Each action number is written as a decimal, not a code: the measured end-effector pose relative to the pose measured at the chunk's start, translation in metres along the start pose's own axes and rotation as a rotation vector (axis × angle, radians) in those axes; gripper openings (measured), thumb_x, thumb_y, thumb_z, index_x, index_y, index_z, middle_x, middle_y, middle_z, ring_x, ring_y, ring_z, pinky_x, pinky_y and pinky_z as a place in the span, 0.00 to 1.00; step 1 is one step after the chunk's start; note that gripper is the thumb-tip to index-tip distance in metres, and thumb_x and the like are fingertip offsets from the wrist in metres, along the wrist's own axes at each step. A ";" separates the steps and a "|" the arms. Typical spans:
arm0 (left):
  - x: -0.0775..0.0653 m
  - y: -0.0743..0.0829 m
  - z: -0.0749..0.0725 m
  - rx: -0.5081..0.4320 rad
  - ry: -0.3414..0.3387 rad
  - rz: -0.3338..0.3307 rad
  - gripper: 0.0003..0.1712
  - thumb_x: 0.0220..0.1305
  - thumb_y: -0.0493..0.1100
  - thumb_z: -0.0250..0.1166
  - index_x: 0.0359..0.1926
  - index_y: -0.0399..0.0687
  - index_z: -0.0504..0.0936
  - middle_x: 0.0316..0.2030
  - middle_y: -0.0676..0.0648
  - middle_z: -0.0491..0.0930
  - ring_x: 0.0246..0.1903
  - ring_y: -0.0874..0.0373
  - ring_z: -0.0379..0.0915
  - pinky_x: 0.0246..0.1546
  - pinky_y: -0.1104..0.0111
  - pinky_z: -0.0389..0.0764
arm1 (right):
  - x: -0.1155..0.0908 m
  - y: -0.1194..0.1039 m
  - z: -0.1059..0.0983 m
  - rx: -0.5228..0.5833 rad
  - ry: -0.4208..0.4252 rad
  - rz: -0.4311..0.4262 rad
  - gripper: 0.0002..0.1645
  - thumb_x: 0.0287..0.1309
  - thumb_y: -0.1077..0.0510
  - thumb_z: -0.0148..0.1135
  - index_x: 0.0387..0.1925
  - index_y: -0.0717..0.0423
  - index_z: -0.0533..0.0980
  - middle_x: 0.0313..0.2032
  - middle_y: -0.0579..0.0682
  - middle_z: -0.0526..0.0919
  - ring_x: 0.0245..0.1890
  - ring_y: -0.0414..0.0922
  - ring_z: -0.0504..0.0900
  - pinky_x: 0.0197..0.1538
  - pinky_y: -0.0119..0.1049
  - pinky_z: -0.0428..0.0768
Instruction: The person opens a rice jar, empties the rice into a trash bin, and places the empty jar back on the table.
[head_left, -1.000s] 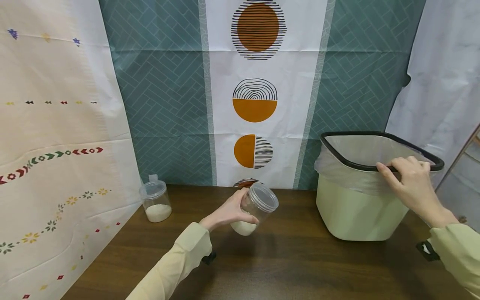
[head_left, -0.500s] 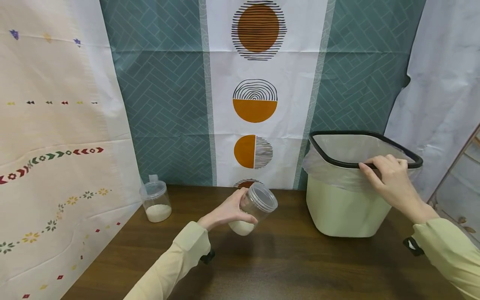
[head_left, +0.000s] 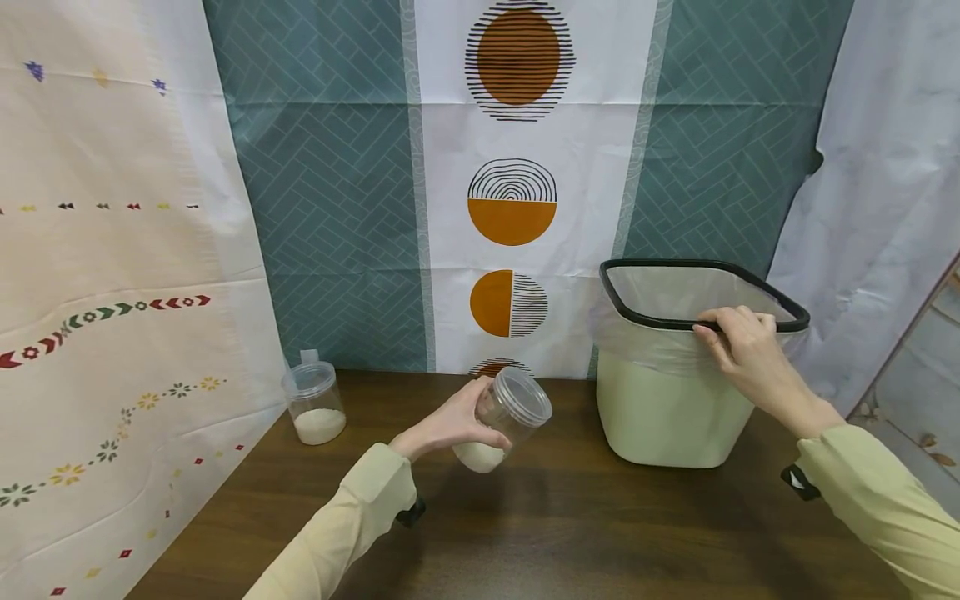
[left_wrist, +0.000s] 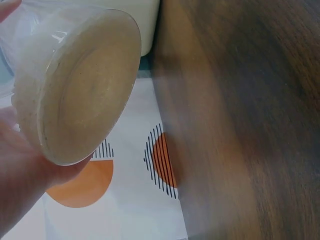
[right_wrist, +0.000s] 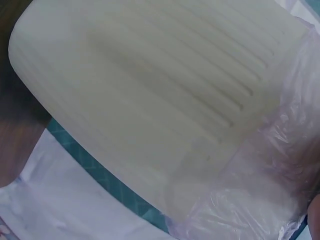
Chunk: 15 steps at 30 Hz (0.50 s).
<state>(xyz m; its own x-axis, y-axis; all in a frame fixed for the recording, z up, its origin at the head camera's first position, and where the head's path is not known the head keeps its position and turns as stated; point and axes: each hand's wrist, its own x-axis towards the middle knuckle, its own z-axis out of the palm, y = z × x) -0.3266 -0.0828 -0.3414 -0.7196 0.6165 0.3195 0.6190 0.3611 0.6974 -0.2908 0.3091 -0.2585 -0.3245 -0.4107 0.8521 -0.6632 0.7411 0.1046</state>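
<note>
"Patterned cloth [head_left: 330, 183] is hanging behind the counter [head_left: 570, 533]; what's changing?"
"At right, the bin [head_left: 663, 408] is sliding leftward, the right hand [head_left: 750, 354] pinching its black rim [head_left: 663, 322]. Mid-frame, the left hand [head_left: 453, 421] is gripping a tilted jar [head_left: 513, 408]."

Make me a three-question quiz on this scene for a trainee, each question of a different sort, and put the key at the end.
1. Multiple choice: what does the right hand grip?
A) a jar lid
B) the black rim of the bin
C) the table edge

2. True or false: the held jar in the left hand is upright.

3. Fill the gap: in the head view, the second jar stands to the ____ of the held jar, on the wooden table.

Key:
1. B
2. False; the held jar is tilted, its top leaning toward the bin.
3. left
</note>
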 end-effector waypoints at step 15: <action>-0.006 0.001 -0.003 0.035 -0.011 -0.015 0.40 0.37 0.53 0.72 0.54 0.50 0.66 0.44 0.54 0.69 0.46 0.56 0.64 0.45 0.60 0.66 | 0.017 -0.013 0.015 0.026 -0.040 -0.068 0.16 0.43 0.76 0.61 0.37 0.66 0.73 0.29 0.56 0.76 0.29 0.52 0.71 0.31 0.45 0.57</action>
<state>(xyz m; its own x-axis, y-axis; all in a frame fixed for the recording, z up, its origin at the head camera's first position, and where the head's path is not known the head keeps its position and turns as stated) -0.3228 -0.0884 -0.3402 -0.7253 0.6186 0.3021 0.6191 0.3941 0.6793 -0.2983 0.2848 -0.2528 -0.3040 -0.4809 0.8224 -0.7021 0.6966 0.1479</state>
